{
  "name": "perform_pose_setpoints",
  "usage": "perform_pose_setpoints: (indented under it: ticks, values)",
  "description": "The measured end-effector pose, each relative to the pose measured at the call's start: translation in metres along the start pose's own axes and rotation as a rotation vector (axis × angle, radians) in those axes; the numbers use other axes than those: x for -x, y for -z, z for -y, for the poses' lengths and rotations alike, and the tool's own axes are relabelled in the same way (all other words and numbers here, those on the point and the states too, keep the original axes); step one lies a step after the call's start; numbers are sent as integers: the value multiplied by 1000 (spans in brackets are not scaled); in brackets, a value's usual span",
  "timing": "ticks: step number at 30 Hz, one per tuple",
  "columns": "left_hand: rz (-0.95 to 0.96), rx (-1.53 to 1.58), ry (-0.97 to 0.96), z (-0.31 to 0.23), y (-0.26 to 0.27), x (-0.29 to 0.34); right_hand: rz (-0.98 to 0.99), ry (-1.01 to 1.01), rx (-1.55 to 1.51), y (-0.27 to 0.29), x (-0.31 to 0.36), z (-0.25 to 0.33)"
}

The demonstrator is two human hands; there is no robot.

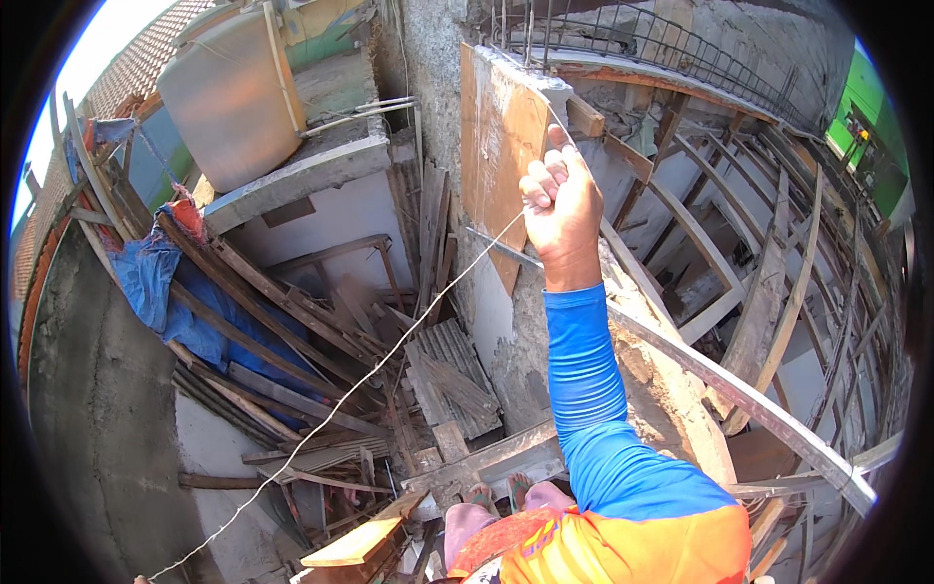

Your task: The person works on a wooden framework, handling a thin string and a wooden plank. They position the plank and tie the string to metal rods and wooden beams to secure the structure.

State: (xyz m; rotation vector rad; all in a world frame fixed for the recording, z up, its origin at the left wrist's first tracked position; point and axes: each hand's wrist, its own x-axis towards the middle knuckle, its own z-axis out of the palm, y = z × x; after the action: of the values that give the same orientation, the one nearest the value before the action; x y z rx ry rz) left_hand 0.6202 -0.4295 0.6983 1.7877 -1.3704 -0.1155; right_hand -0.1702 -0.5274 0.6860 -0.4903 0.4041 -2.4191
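Observation:
My right hand [562, 200] is raised in front of me, its fingers curled round a thin pale string [375, 370]. From the fist the string runs in a slack curve down to the lower left edge of the view. Just behind the hand stands a plywood panel [498, 146], fixed upright against a concrete column and smeared with grey cement. A long straight bar [739, 389] slants behind my blue-sleeved forearm towards the lower right. My left hand does not show.
Loose timber [282, 311], a blue tarpaulin [195, 302] and corrugated sheets [452, 375] lie below to the left. A large tank [232, 102] stands on a concrete ledge [302, 180]. Reinforcing bars [671, 44] top the wall. Bare roof timbers [769, 302] fill the right.

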Motion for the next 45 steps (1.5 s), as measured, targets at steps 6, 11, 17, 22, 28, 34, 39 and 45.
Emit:
perform_pose_setpoints:
  ticks: [6,11,17,22,28,34,39,45]
  values:
    - [453,310,-539,-104,-132,-38,-131,44,198,32,69,37]
    - [767,512,-765,-185,-248,2,-253,143,331,96,88,105]
    - [1247,637,-841,-236,-346,89,-332,112,466,121,168,149]
    - [1636,961,-502,-287,-379,197,-270,-33,586,100,239,158]
    - [1954,1016,-566,-362,-385,327,-343,53,795,83,318,206]
    - [2136,1192,-551,-427,-354,388,-224,136,1264,68,363,211]
    - [1881,1375,-834,-482,-350,385,-279,553,2061,86,382,211]
    - [1131,1620,-842,-598,-373,370,-523,-131,1791,104,487,280]
